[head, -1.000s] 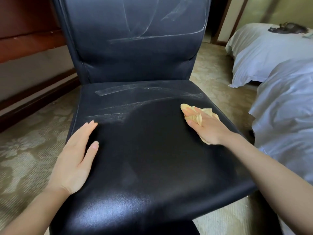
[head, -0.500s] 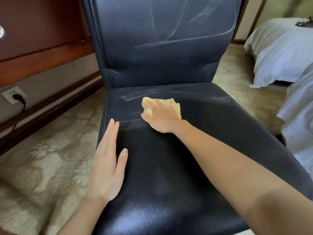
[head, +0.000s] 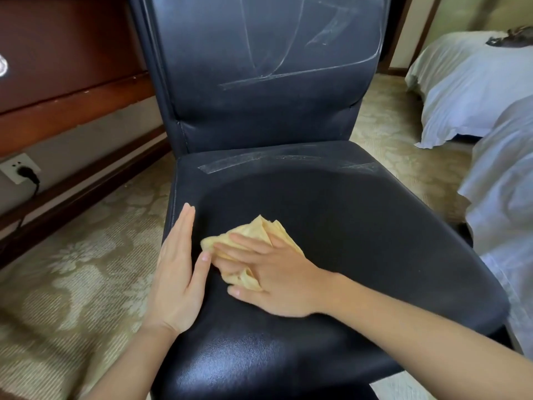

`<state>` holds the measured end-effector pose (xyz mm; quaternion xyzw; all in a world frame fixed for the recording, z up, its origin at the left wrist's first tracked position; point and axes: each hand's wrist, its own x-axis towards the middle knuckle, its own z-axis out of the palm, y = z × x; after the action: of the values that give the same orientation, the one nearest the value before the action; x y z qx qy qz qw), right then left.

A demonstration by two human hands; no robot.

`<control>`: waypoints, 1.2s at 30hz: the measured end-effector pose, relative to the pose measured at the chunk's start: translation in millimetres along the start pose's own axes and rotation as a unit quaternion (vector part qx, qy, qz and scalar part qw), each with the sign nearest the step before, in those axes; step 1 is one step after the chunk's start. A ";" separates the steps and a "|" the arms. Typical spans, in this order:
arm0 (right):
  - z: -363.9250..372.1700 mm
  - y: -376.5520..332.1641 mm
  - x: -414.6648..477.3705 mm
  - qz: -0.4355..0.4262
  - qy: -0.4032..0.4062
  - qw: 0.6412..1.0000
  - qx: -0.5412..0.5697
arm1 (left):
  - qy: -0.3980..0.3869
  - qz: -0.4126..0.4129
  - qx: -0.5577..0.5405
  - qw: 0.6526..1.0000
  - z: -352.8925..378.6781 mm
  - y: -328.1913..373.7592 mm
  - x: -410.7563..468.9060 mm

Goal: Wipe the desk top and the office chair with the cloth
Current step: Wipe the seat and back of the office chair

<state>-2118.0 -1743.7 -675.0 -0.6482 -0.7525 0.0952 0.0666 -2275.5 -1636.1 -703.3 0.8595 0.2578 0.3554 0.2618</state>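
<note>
The black leather office chair fills the view, its seat (head: 360,241) shiny at the front and marked by pale dusty streaks along the back. More streaks cross the backrest (head: 259,67). A crumpled yellow cloth (head: 259,229) lies on the left part of the seat. My right hand (head: 277,272) presses on it with spread, fairly straight fingers, and folds of cloth stick out between them. My left hand (head: 178,272) rests flat on the seat's left edge, its fingers together, its thumb almost touching the right fingertips.
A dark wooden desk front (head: 72,90) runs along the left wall above a socket with a black plug (head: 21,168). Patterned carpet (head: 72,269) surrounds the chair. Two beds with white bedding (head: 467,90) (head: 507,212) stand close on the right.
My right hand has swept the cloth from the seat's right side across to the left and then toward me, ending beside my left hand. The left hand stayed on the seat's left edge.
</note>
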 end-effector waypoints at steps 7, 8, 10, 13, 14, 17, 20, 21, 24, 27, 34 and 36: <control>-0.7 16.0 -75.3 0.042 0.014 0.998 -0.053 | 0.006 -0.013 0.024 1.000 -0.6 5.9 -1.7; -4.2 22.8 -79.4 0.061 0.021 0.997 -0.033 | 0.013 -0.013 0.032 0.999 -0.7 6.2 -2.4; -13.4 36.8 -82.4 0.107 0.043 0.993 0.019 | 0.029 -0.016 0.056 0.998 -0.3 6.5 -4.0; -25.1 62.5 -76.3 0.199 0.042 0.977 0.060 | 0.058 -0.031 0.118 0.991 0.0 7.0 -5.9; -26.5 72.9 -71.7 0.234 0.035 0.969 0.064 | 0.068 -0.041 0.140 0.987 0.5 7.4 -6.3; -26.7 99.7 -44.7 0.300 0.016 0.952 0.056 | 0.100 -0.090 0.172 0.976 2.0 7.1 -7.8; -28.7 115.2 -5.0 0.317 0.018 0.947 0.049 | 0.123 -0.104 0.165 0.973 3.0 6.2 -8.6; -29.8 117.5 9.3 0.323 0.024 0.945 0.050 | 0.131 -0.102 0.158 0.973 3.1 5.2 -8.8; -30.0 116.8 52.5 0.323 0.040 0.944 0.044 | 0.158 -0.103 0.126 0.974 2.7 2.9 -8.0; -27.5 103.1 94.2 0.296 0.041 0.954 0.016 | 0.176 -0.084 0.061 0.979 3.5 2.5 -8.9; -8.1 25.6 179.5 0.112 0.012 0.993 -0.035 | 0.209 -0.056 -0.013 0.976 6.4 -2.9 -8.4; -6.1 1.7 183.2 0.050 0.000 0.997 -0.067 | 0.220 -0.041 -0.005 0.975 6.7 -4.6 -7.5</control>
<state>-2142.6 -1562.1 -673.7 -0.6881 -0.7238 0.0481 0.0182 -2276.3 -1639.2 -713.9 0.7474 0.3424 0.5260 0.2178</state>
